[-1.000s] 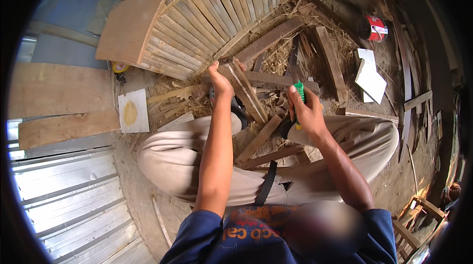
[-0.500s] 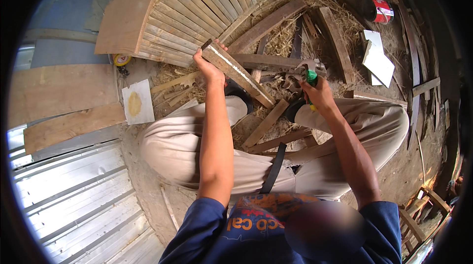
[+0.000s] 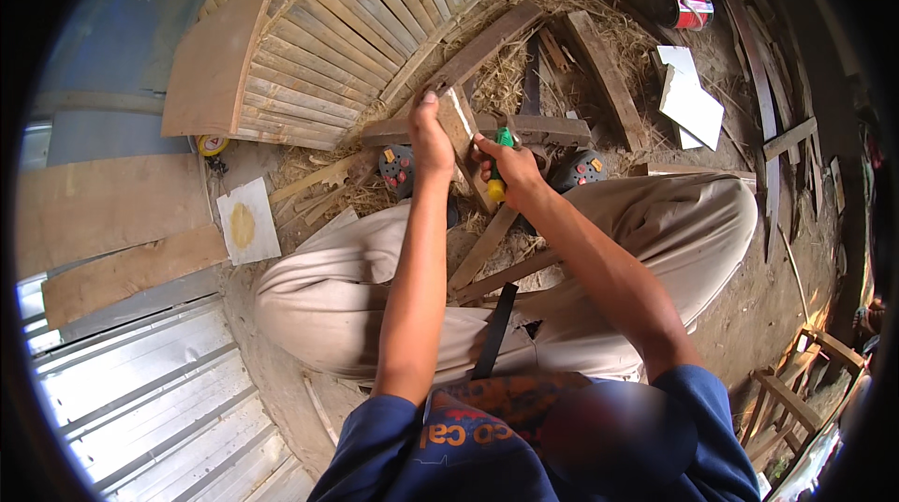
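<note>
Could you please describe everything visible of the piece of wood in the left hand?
The piece of wood is a straight brown length with a white streak along one edge. It slants from upper left to lower right, its upper end in the grip of the left hand. The right hand, around a green-and-yellow handle, is at its right side; contact is unclear. What supports its lower end cannot be told.

Green-and-yellow handle [image 3: 497,184] partly covered, blurred round patch [image 3: 620,446] (over the shirt [image 3: 487,465]), slatted panel [image 3: 346,43] cropped above
</note>
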Demonstrator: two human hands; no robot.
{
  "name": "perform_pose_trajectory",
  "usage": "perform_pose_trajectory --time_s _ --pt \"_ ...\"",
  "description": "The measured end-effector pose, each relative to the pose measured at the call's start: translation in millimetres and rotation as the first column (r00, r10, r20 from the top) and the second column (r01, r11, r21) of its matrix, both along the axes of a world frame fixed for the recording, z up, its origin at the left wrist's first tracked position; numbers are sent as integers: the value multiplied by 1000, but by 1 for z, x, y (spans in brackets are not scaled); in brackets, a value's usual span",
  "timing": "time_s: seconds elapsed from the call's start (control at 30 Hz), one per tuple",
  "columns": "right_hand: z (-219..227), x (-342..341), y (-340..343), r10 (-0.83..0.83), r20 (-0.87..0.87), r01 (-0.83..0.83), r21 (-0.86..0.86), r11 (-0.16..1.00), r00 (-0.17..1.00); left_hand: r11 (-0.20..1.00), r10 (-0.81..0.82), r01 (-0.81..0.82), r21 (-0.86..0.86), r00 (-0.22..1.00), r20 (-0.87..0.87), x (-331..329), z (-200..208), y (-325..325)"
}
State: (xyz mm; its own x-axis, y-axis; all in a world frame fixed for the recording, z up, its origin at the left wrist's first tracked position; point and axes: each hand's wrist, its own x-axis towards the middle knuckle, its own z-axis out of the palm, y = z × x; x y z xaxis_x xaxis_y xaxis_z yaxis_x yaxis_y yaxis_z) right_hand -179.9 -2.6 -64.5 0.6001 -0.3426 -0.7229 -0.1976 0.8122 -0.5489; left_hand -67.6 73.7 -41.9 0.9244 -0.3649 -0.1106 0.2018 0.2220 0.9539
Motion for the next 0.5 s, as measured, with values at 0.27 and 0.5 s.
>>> perform_pose_trajectory --time_s 0.27,0.5 --pt "-16 -8 -18 -79 5 78 67 995 997 986 4 -69 154 922 386 -13 5 -1" --pt "-19 -14 -15 -82 28 83 -10 997 996 999 -42 38 19 959 280 2 -13 -7"
